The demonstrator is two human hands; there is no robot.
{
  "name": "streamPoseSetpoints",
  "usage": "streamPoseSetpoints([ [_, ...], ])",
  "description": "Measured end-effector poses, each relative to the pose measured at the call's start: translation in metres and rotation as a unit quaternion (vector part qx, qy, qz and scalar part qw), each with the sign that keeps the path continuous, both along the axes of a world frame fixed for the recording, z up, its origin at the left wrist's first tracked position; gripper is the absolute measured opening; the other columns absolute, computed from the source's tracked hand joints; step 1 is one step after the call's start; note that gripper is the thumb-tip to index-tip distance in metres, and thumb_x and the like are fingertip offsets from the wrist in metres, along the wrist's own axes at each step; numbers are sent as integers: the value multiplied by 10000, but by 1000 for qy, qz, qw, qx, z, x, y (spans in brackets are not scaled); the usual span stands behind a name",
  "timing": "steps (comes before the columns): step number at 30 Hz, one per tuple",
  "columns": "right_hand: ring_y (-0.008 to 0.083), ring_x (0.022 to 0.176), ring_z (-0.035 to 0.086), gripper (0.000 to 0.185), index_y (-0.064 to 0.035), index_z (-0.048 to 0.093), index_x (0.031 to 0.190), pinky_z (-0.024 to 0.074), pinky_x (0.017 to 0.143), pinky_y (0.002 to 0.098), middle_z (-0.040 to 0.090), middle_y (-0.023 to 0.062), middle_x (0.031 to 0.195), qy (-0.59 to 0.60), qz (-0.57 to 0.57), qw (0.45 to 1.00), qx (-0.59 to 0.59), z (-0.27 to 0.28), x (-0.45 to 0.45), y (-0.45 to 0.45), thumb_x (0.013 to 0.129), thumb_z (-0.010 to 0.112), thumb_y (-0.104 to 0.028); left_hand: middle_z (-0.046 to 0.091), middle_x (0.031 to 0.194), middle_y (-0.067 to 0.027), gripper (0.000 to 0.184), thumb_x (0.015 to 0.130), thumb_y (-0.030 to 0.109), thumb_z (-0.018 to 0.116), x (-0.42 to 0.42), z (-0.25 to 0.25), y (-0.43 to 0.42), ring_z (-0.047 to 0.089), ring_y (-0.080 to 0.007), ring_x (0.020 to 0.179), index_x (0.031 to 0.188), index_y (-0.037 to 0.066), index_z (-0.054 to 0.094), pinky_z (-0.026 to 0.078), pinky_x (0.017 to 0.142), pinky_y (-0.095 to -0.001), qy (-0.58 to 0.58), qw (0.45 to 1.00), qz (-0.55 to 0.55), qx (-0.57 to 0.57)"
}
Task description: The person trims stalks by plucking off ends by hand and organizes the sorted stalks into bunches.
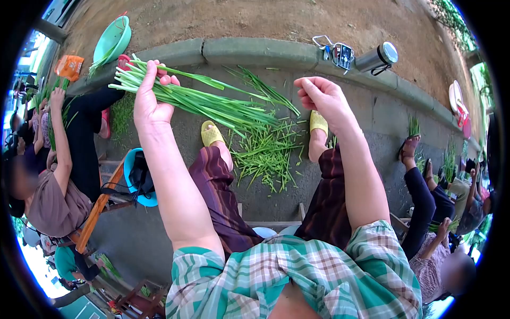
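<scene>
My left hand [154, 101] is wrapped round a bundle of long green stalks [212, 106] with pale ends at the left, the leafy ends pointing right. To the right, my right hand [323, 98] is raised with its fingers curled and thumb against the forefinger; whether something small is pinched there I cannot make out. Between my feet, below the bundle, lies a pile of short cut green pieces [271, 154]. A few loose long stalks [265, 90] rest on the pavement behind the bundle.
A concrete kerb [255, 52] runs across the back, with a metal flask [374, 58] and a small caddy [342, 56] on it. A green basin [112, 40] and orange bag [69, 67] are at upper left, a blue bucket [143, 183] at left. People sit on both sides.
</scene>
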State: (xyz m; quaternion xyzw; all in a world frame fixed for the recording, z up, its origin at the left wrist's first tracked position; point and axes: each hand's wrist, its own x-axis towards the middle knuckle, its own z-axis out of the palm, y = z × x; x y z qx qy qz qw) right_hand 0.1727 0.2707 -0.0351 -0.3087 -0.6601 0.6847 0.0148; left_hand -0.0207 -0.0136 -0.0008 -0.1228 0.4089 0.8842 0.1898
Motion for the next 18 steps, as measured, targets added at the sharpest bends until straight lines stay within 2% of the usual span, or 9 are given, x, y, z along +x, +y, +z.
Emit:
streamPoseSetpoints([
  [3,86,767,630,282,5,692,1036,518,722,254,687,39,835,-29,95,994,47,-6,2,-4,958,582,-242,621,848,11,182,865,198,732,-1,0,-4,519,-81,637,978,94,633,480,718,-307,-4,1000,3,2],
  [4,154,812,669,334,7,702,1012,524,772,316,711,100,859,-43,144,984,92,-13,5,-4,940,578,-295,621,848,11,182,865,198,732,-2,-1,-5,519,-81,637,978,94,633,480,718,-307,-4,1000,3,2],
  [5,154,812,669,334,7,702,1012,524,772,316,711,100,859,-43,144,984,91,-16,7,-4,940,578,-295,623,854,8,183,867,198,729,-2,-1,-7,520,-81,641,984,93,635,479,721,-308,-2,1000,0,4],
  [7,248,822,686,371,-25,709,1018,520,798,362,711,132,847,-123,218,940,231,-12,8,-7,925,555,-349,625,860,6,184,870,197,726,-4,-2,-10,521,-82,644,990,91,636,479,724,-309,-1,1000,-2,6],
  [9,221,881,675,326,-41,709,1052,507,825,355,707,143,879,-166,214,926,264,-9,8,-7,909,600,-313,630,869,2,184,874,196,721,-4,-2,-13,522,-85,646,998,88,637,480,723,-310,11,1000,-1,3],
  [12,274,887,679,307,-59,717,1030,506,819,357,700,172,861,-153,175,918,322,-14,9,-3,891,606,-309,631,869,1,185,875,194,720,-4,-1,-15,523,-88,646,1001,86,638,480,721,-309,3,1000,0,10],
  [15,326,964,666,329,-56,689,1076,513,842,420,700,167,985,-130,159,921,331,-39,16,0,894,582,-308,632,871,0,190,874,190,720,-4,-1,-17,523,-88,647,1010,85,639,483,723,-312,0,1000,-9,24],
  [17,327,1065,628,389,-73,604,1225,498,903,410,643,169,1165,-40,94,922,373,-68,23,-4,879,623,-249,630,877,-1,195,875,185,719,-6,-1,-16,522,-88,645,1021,83,639,488,724,-314,-5,999,-15,36],
  [18,333,1141,585,498,-67,509,1320,474,961,398,573,177,1280,-5,131,910,393,-68,23,-7,865,651,-214,630,881,-1,193,876,183,718,-5,-1,-16,522,-89,644,1020,82,640,490,725,-314,-5,999,-19,36],
])
